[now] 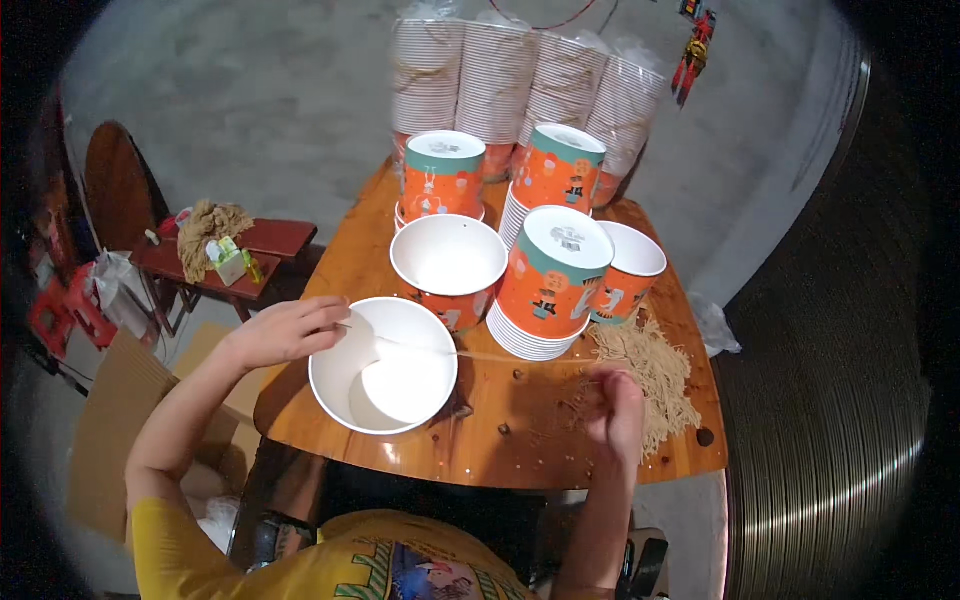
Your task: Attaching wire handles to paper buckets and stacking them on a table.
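Observation:
A thin beige string (520, 357) runs across the table, stretched between my two hands. My left hand (290, 332) is closed at the left rim of a white paper bucket (405, 395), pinching the string's left end over its open mouth. Off to the right, my right hand (618, 405) holds the other end with curled fingers, partly blurred. Beside it lies a loose heap of beige strings (655, 385). Behind the front bucket stands another open paper bucket (448, 258), orange outside. To its right rises an upside-down stack of orange and green buckets (555, 290).
The wooden table (480, 440) carries small dark bits and crumbs. More upturned buckets (443, 175) and tall wrapped bucket stacks (495, 80) line its back. A red bench (285, 240) with a cloth and tissue box is at left, near a cardboard box (120, 430). A ribbed shutter stands right.

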Demonstrator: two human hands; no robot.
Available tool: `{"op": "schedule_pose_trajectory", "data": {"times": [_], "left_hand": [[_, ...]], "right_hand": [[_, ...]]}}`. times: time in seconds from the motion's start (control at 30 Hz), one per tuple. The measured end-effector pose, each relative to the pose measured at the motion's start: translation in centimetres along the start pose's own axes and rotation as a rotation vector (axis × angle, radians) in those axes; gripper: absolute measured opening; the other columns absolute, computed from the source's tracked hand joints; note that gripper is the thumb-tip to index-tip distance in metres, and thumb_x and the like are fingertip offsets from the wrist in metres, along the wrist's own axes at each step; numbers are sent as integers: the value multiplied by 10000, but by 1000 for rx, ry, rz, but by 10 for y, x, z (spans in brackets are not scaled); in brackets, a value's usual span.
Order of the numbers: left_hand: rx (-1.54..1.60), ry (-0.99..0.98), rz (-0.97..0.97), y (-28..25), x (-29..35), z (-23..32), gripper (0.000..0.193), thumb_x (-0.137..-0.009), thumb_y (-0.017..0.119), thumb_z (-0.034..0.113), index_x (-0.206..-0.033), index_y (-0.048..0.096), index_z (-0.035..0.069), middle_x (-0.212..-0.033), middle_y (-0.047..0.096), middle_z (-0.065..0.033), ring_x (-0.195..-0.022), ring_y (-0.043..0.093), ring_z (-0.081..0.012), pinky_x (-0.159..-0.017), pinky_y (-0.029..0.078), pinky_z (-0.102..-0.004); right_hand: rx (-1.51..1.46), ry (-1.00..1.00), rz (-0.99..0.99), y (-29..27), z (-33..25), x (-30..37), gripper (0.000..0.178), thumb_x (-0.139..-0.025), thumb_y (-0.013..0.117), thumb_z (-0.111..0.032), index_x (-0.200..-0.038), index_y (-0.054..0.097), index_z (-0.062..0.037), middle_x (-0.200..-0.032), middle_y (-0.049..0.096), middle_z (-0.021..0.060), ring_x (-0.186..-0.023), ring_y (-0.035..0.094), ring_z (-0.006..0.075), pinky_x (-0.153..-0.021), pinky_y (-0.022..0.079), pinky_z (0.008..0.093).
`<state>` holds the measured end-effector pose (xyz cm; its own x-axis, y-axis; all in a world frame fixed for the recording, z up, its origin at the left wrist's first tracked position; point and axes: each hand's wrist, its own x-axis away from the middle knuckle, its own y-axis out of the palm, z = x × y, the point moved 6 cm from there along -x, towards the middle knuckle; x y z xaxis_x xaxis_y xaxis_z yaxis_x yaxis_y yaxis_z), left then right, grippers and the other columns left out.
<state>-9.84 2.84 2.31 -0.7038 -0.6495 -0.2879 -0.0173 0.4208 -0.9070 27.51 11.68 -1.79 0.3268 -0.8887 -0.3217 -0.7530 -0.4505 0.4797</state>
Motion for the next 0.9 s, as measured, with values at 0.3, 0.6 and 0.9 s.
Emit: {"op": "schedule_pose_trajectory", "data": {"times": [0.3, 0.6, 0.9], "left_hand": [[663, -355, 377, -57, -42, 60, 323, -781, 632, 24, -1095, 557, 30, -1137, 544, -137, -1025, 548, -289, -816, 479, -367], [1138, -422, -65, -38, -84, 114, 384, -854, 644, 131, -1198, 510, 27, -1063, 573, -110, -951, 581, -219, -786, 471, -311], [1625, -750, -55, -25, -81, 124, 164, -926, 573, 150, -1000, 557, 5, -859, 573, -25, -781, 535, -78, -707, 449, -227]], "right_hand": [[1490, -445, -341, 115, 3, 16, 69, -792, 594, -52, -843, 588, -6, -794, 587, 91, -732, 581, 255, -676, 477, 321], [851, -92, -452, 138, 15, 28, 47, -825, 535, -24, -816, 578, -7, -768, 584, 116, -694, 590, 230, -631, 465, 320], [1030, -202, -367, 135, 8, 33, 38, -786, 581, -31, -770, 550, -18, -722, 550, 112, -646, 562, 268, -574, 454, 339]]}}
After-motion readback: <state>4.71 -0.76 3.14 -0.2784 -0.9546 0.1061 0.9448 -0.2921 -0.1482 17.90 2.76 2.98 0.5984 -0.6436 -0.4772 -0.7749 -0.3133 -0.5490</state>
